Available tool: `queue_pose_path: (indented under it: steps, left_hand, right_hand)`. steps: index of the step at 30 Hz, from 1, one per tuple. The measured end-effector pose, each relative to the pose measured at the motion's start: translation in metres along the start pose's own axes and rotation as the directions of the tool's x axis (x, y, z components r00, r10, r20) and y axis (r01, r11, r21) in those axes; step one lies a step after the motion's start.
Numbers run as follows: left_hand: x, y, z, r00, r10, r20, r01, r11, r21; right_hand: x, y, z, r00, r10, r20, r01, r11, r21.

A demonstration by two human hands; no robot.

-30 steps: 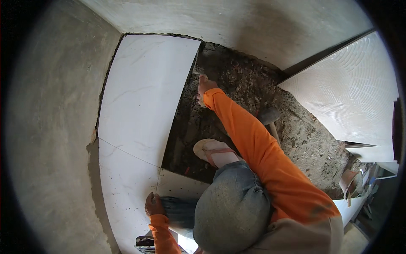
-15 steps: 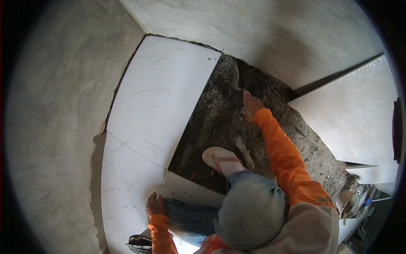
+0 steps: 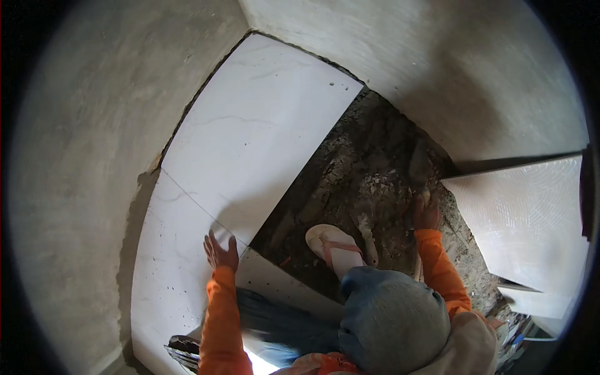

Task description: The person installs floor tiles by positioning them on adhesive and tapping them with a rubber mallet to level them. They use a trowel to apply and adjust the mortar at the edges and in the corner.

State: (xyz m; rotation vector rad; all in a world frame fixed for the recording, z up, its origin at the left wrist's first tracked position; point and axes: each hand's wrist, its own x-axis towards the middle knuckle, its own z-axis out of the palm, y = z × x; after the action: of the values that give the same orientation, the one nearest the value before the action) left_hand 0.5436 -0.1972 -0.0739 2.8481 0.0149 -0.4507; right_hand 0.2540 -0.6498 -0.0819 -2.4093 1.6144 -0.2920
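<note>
My left hand (image 3: 222, 251) has its fingers spread over the white marbled floor tiles (image 3: 275, 119), near the joint where they meet. I cannot tell whether it rests on them. My right hand (image 3: 427, 211) is closed low over the dark mortar bed (image 3: 337, 169), at its right side. It appears to grip a trowel, whose greyish blade (image 3: 420, 161) points away toward the wall; the handle is hidden in my fingers. A mortar-smeared, long tool (image 3: 367, 237) lies on the bed beside my sandalled foot (image 3: 334, 245).
Bare plastered walls meet at the far corner. At the right, a large tile (image 3: 525, 215) with comb ridges on its face leans near the wall. A notched trowel (image 3: 182, 351) lies at lower left. My jeans-covered knee (image 3: 394, 319) blocks part of the view below.
My left hand has moved forward and opened out over the tiles. My right hand has drawn back and to the right across the mortar. The view has also shifted.
</note>
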Motion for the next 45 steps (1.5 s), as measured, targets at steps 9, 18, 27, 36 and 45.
queue_pose_path:
  steps: [9,18,27,36,45]
  left_hand:
    - [0.037,0.021,0.037,0.972,-0.079,-0.222,0.112,0.984,0.14]
    - [0.031,0.022,0.025,0.972,0.11,-0.209,-0.089,0.99,0.108]
    - [0.041,0.027,0.02,0.982,0.093,-0.166,-0.083,0.994,0.067]
    - [0.045,0.016,0.025,0.963,0.157,-0.219,-0.139,0.986,0.096]
    - [0.044,0.012,0.024,0.956,0.189,-0.224,-0.166,0.979,0.117]
  right_hand:
    - [-0.12,-0.055,0.016,0.771,-0.301,0.562,0.308,0.948,0.086]
    - [-0.061,-0.019,-0.013,0.789,-0.36,0.498,0.326,0.932,0.158]
    - [0.236,-0.352,0.002,0.572,-0.772,0.278,0.784,0.614,0.092]
    - [0.299,-0.55,0.135,0.591,-0.711,0.38,0.801,0.461,-0.383]
    - [0.299,-0.527,0.14,0.628,-0.584,0.514,0.756,0.615,-0.226]
